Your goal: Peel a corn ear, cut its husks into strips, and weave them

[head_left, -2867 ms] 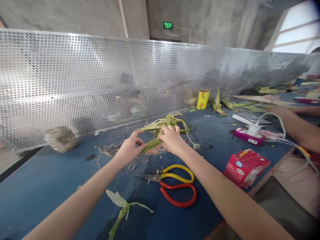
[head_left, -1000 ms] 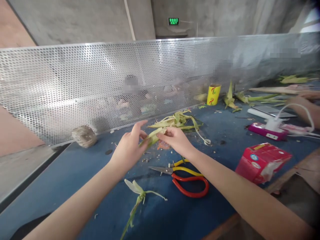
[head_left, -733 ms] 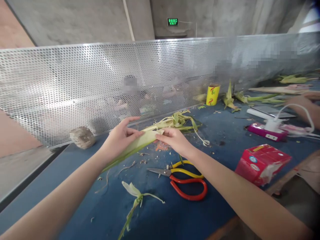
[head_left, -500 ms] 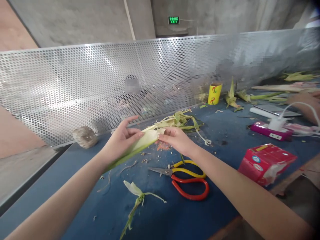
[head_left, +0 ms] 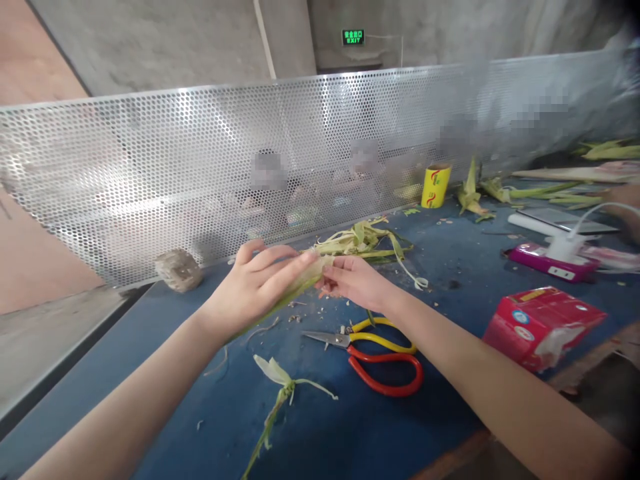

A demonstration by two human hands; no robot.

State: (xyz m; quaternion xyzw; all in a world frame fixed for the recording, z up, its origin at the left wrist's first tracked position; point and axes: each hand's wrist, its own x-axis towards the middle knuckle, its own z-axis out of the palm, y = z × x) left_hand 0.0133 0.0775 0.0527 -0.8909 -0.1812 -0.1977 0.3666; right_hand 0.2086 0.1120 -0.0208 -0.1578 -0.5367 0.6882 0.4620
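A pale green-and-white corn husk (head_left: pixel 321 267) stretches between my hands above the blue table. My left hand (head_left: pixel 257 283) lies over its nearer length, fingers together along the leaf; its thumb side is partly hidden. At the far end of the husk, my right hand (head_left: pixel 356 281) pinches the edge with curled fingertips. Below the hands rest scissors (head_left: pixel 345 341) with one yellow and one red handle loop, blades pointing left. A trimmed husk piece with thin strips (head_left: pixel 285 387) lies nearer to me. Just behind my right hand is a heap of husk strips (head_left: pixel 363 239).
A perforated metal screen (head_left: pixel 200 153) runs along the back, with people behind it. A stone-like lump (head_left: pixel 179 270) sits left. To the right are a yellow roll (head_left: pixel 436 187), a purple power strip (head_left: pixel 550 263), a red tissue pack (head_left: pixel 545 327) and another person's hand (head_left: pixel 625 200).
My left hand has turned over the husk, its fingers now lying across the pale surface that showed before. My right hand stays at the husk's end. The view has shifted slightly left.
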